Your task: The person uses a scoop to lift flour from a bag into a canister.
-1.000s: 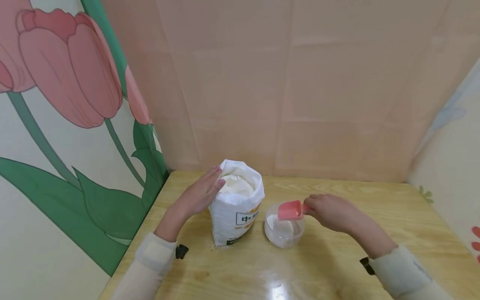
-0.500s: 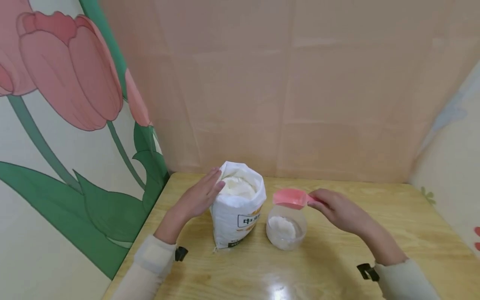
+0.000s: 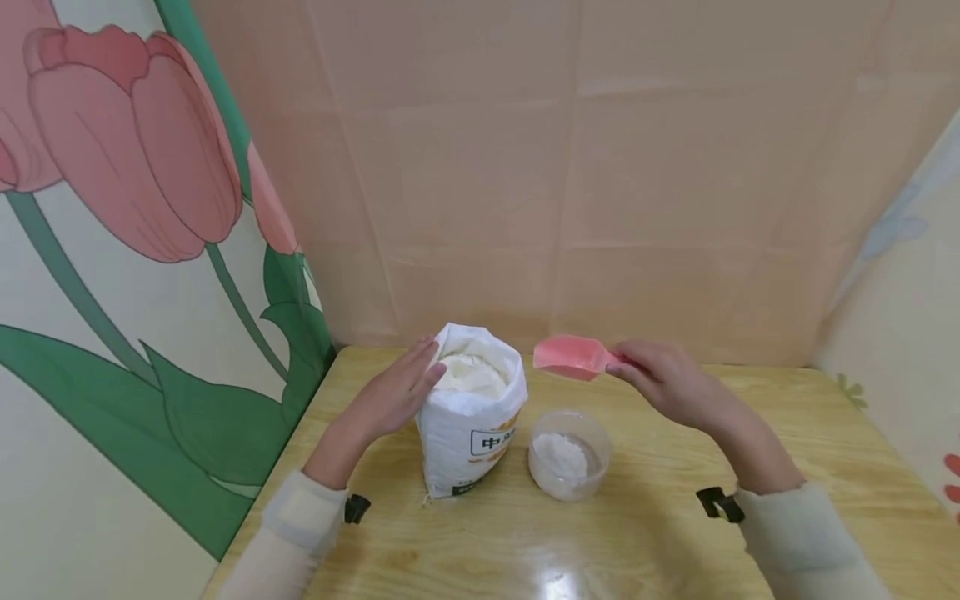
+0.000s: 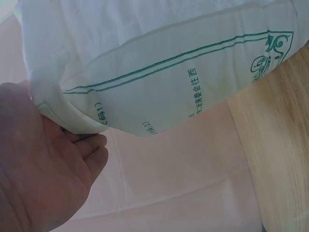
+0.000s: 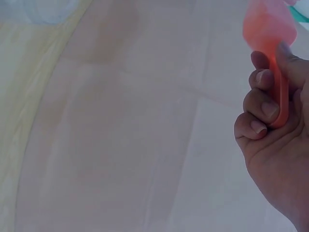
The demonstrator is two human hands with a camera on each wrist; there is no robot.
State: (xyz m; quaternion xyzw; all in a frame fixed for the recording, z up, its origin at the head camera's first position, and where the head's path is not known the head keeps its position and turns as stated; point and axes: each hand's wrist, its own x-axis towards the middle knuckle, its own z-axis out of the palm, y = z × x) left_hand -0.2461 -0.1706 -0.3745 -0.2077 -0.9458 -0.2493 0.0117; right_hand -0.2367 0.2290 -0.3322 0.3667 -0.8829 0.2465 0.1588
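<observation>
A white flour bag [image 3: 467, 446] with printed characters stands on the table, its mouth wide and white powder [image 3: 472, 375] high inside. My left hand [image 3: 393, 392] rests along the bag's left rim, thumb over the edge; the left wrist view shows the palm [image 4: 43, 169] by the bag's side, some fingers partly hidden by the rim. My right hand [image 3: 671, 383] grips a pink scoop [image 3: 573, 357] by its handle, fingers wrapped round it. The scoop is in the air, right of the bag's mouth; no powder shows in it. Below it sits a clear round tub [image 3: 592, 479] with white powder.
The wooden table [image 3: 675, 533] reaches back to a beige cloth backdrop [image 3: 637, 208]. A wall with painted tulips [image 3: 135, 142] stands on the left, another pale wall [image 3: 907, 333] on the right.
My right hand has lifted the pink scoop up and slightly left, away from over the tub, turning it level. The left hand has stayed at the bag's rim.
</observation>
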